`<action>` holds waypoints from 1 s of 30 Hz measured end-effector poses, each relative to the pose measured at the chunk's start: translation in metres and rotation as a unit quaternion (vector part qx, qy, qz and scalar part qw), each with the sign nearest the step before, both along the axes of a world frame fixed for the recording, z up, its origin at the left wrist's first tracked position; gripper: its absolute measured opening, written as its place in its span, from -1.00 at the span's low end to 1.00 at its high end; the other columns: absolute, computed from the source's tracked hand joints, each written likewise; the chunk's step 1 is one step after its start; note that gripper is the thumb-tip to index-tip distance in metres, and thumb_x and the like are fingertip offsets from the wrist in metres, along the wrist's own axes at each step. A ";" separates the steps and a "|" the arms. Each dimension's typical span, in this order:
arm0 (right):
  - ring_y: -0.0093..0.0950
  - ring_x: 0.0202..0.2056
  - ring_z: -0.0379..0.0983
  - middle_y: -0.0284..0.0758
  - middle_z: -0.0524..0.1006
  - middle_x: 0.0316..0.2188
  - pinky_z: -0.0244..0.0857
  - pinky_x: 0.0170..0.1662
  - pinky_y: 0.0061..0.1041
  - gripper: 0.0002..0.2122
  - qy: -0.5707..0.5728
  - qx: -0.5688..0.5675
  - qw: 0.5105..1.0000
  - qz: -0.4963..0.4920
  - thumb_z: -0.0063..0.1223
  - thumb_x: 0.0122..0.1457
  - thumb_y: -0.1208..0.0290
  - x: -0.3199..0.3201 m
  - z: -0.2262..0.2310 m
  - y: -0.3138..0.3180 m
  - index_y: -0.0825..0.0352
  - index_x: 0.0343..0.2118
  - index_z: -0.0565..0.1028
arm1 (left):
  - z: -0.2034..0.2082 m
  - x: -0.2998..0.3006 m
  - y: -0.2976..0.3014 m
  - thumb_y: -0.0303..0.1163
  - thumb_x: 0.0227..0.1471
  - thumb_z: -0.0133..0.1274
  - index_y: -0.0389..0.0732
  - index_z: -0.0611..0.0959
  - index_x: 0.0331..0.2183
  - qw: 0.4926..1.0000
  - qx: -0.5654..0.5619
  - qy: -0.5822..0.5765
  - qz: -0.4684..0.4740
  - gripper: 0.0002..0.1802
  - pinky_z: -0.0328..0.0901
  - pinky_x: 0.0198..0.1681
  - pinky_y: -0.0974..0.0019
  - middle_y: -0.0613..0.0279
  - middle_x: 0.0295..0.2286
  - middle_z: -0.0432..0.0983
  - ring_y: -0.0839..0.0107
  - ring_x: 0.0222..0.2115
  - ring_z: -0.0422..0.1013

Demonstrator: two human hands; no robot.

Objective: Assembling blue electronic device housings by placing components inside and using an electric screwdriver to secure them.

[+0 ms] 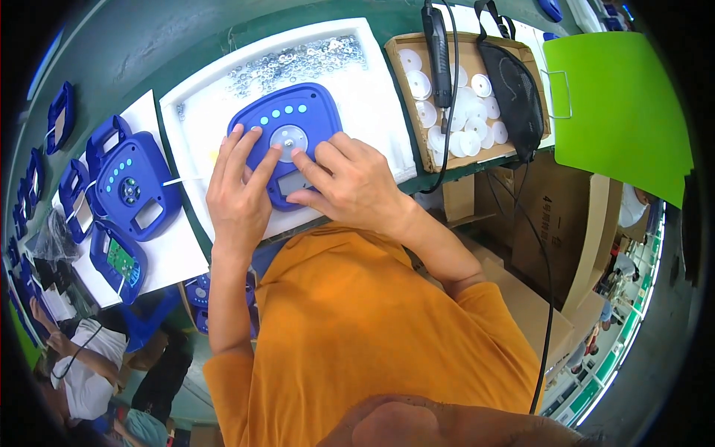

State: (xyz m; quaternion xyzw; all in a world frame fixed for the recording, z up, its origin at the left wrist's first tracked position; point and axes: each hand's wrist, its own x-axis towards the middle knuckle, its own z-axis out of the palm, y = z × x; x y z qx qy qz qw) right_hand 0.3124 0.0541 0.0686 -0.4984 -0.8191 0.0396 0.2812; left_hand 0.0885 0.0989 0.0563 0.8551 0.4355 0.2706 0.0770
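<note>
Green bench (pixel 395 24); at disc (pixel 289 135) on blue housing (pixel 322 109): L hand (pixel 240 195) spread, R hand (pixel 357 179) half-curled, grip unclear; prob. best pressed evenly.

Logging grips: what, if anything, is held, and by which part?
Cannot tell: the left hand and right hand have fingers at the clear disc on the blue casing.

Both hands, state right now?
Left hand: open, spread against the blue rounded plastic housing.
Right hand: partly curled at the translucent round plastic disc; whether it grips anything can't be told.
</note>
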 end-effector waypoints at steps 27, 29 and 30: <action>0.07 -0.22 0.68 -0.06 0.67 -0.20 0.53 -0.17 0.09 -0.58 -0.053 0.045 0.918 -0.390 0.41 0.30 0.09 0.130 0.013 0.058 0.36 -0.04 0.60 | 0.002 -0.002 -0.006 -0.75 -0.08 0.17 -0.09 0.90 -0.13 0.999 0.048 0.012 0.001 -0.49 0.50 0.27 -0.09 0.04 0.03 0.67 -0.10 0.25 0.55; 0.04 -0.16 0.71 -0.06 0.71 -0.16 0.57 -0.10 0.05 -0.54 -0.086 -0.018 0.905 -0.416 0.39 0.30 0.01 0.148 0.011 0.067 0.34 -0.01 0.61 | 0.002 0.000 -0.004 -0.75 -0.07 0.17 -0.10 0.91 -0.14 0.999 0.047 -0.014 -0.004 -0.51 0.49 0.29 -0.12 0.04 0.02 0.68 -0.10 0.24 0.55; 0.01 -0.09 0.75 -0.07 0.75 -0.11 0.60 -0.03 0.01 -0.49 -0.120 -0.090 0.886 -0.439 0.38 0.30 -0.08 0.154 0.011 0.073 0.32 0.02 0.62 | 0.002 0.000 -0.003 -0.72 -0.06 0.19 -0.11 0.90 -0.14 0.999 0.044 -0.010 -0.009 -0.54 0.48 0.30 -0.13 0.04 0.02 0.68 -0.10 0.24 0.55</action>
